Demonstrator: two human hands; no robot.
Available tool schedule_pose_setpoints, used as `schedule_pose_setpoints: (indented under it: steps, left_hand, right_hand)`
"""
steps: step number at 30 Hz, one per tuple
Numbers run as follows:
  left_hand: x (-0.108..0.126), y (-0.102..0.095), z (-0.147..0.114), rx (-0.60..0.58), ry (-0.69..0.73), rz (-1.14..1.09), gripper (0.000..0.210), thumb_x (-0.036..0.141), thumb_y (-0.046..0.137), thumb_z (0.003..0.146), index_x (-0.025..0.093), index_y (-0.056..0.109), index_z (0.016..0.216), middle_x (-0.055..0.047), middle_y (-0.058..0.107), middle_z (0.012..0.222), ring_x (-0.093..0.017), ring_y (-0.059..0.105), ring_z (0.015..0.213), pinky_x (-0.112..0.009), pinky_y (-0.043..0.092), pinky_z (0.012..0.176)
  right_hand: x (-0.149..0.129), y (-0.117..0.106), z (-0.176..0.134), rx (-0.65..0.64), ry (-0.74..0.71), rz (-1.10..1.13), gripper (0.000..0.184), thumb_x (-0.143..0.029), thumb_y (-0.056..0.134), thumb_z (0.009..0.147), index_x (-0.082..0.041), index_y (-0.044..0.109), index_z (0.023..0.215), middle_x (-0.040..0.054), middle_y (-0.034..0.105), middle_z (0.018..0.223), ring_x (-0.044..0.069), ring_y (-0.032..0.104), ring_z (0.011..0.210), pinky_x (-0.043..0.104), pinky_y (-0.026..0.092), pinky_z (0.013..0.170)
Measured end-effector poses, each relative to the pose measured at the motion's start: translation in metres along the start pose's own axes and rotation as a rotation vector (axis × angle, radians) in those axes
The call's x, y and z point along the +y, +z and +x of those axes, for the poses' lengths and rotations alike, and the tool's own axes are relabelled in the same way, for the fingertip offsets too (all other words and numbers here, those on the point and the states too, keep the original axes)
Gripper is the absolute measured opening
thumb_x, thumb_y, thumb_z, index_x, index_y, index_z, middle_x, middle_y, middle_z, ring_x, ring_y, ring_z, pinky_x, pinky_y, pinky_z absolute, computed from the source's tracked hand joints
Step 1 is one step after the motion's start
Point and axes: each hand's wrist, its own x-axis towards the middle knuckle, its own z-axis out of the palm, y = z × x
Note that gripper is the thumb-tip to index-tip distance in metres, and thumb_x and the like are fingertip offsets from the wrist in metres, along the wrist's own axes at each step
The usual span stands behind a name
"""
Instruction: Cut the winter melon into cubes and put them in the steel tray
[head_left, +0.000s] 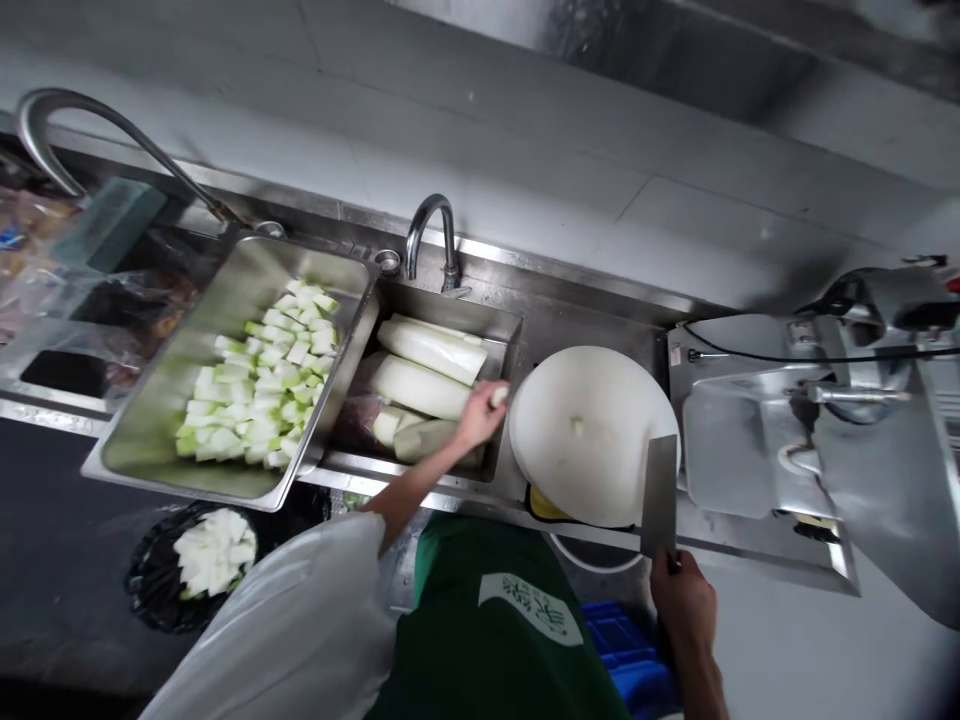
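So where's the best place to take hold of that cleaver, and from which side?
Probably the cleaver's dark handle, from the person's near side: the broad blade points away, over the round board's edge, leaving the handle nearest the body. The right grip is closed around it.

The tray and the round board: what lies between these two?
In the head view, the sink lies between the tray and the board; long pale vegetables lie in it, with the left hand over its right side.
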Motion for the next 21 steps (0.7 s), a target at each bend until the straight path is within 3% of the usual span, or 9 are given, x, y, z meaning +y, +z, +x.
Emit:
schedule_pose_setpoints:
  steps: [2, 5, 7, 9, 12, 15, 19, 21]
  left_hand:
    - [0.041, 0.056, 0.006, -0.14, 0.085, 0.001, 0.036, 0.015, 0.048, 0.094, 0.017, 0.066, 0.126, -0.009, 0.062, 0.113, -0.016, 0.062, 0.09, -0.026, 0.054, 0.08]
    - [0.078, 0.123, 0.013, -0.455, 0.174, 0.253, 0.031, 0.012, 0.047, 0.095, 0.014, 0.07, 0.116, -0.012, 0.062, 0.109, -0.02, 0.063, 0.098, -0.033, 0.052, 0.092]
    - [0.088, 0.151, 0.014, -0.509, 0.179, 0.333, 0.022, 0.023, 0.061, 0.093, 0.014, 0.072, 0.11, -0.014, 0.063, 0.111, -0.024, 0.064, 0.102, -0.037, 0.052, 0.094]
    - [0.09, 0.166, 0.013, -0.524, 0.174, 0.409, 0.028, 0.023, 0.066, 0.09, 0.015, 0.07, 0.116, -0.018, 0.06, 0.125, -0.027, 0.064, 0.106, -0.038, 0.052, 0.093]
    - [0.086, 0.173, 0.013, -0.533, 0.117, 0.443, 0.035, 0.007, 0.055, 0.088, 0.014, 0.069, 0.119, -0.021, 0.053, 0.137, -0.028, 0.065, 0.107, -0.04, 0.051, 0.093]
    - [0.078, 0.171, 0.018, -0.485, -0.064, 0.219, 0.035, 0.005, 0.055, 0.085, 0.012, 0.071, 0.116, -0.02, 0.056, 0.133, -0.024, 0.068, 0.095, -0.04, 0.053, 0.091]
    - [0.064, 0.155, 0.013, -0.331, -0.252, 0.009, 0.03, 0.017, 0.071, 0.082, 0.012, 0.073, 0.111, -0.01, 0.066, 0.101, -0.018, 0.067, 0.08, -0.033, 0.056, 0.082]
    - [0.056, 0.131, 0.0, -0.235, -0.352, -0.111, 0.034, 0.025, 0.071, 0.085, 0.01, 0.071, 0.115, -0.006, 0.064, 0.084, -0.014, 0.064, 0.067, -0.029, 0.055, 0.068]
  right_hand:
    - [-0.012, 0.002, 0.01, -0.002, 0.014, -0.037, 0.042, -0.048, 0.044, 0.095, -0.018, 0.068, 0.111, 0.0154, 0.074, 0.083, 0.032, 0.071, 0.08, 0.038, 0.051, 0.072]
    - [-0.023, 0.01, 0.029, 0.028, 0.037, -0.074, 0.053, -0.055, 0.043, 0.095, -0.016, 0.063, 0.126, 0.0181, 0.075, 0.09, 0.036, 0.072, 0.086, 0.041, 0.052, 0.074]
    - [-0.024, 0.021, 0.042, 0.029, 0.012, -0.069, 0.059, -0.06, 0.042, 0.094, -0.016, 0.061, 0.129, 0.0201, 0.075, 0.095, 0.038, 0.072, 0.088, 0.043, 0.053, 0.072]
    - [-0.021, 0.035, 0.054, 0.0, -0.029, -0.049, 0.063, -0.063, 0.042, 0.093, -0.017, 0.061, 0.13, 0.0216, 0.074, 0.1, 0.04, 0.072, 0.091, 0.044, 0.053, 0.072]
    - [-0.018, 0.054, 0.064, -0.034, -0.09, 0.001, 0.065, -0.066, 0.042, 0.092, -0.018, 0.06, 0.131, 0.022, 0.073, 0.106, 0.041, 0.072, 0.094, 0.045, 0.054, 0.072]
    - [-0.017, 0.063, 0.062, -0.027, -0.133, 0.055, 0.064, -0.066, 0.043, 0.092, -0.019, 0.06, 0.131, 0.0212, 0.073, 0.106, 0.04, 0.071, 0.095, 0.045, 0.054, 0.072]
    - [-0.02, 0.064, 0.057, -0.033, -0.192, 0.081, 0.061, -0.064, 0.043, 0.092, -0.018, 0.06, 0.129, 0.0197, 0.073, 0.106, 0.039, 0.071, 0.097, 0.043, 0.054, 0.073]
    - [-0.023, 0.064, 0.057, -0.035, -0.245, 0.089, 0.059, -0.062, 0.043, 0.093, -0.018, 0.06, 0.128, 0.0189, 0.073, 0.105, 0.039, 0.071, 0.097, 0.043, 0.054, 0.074]
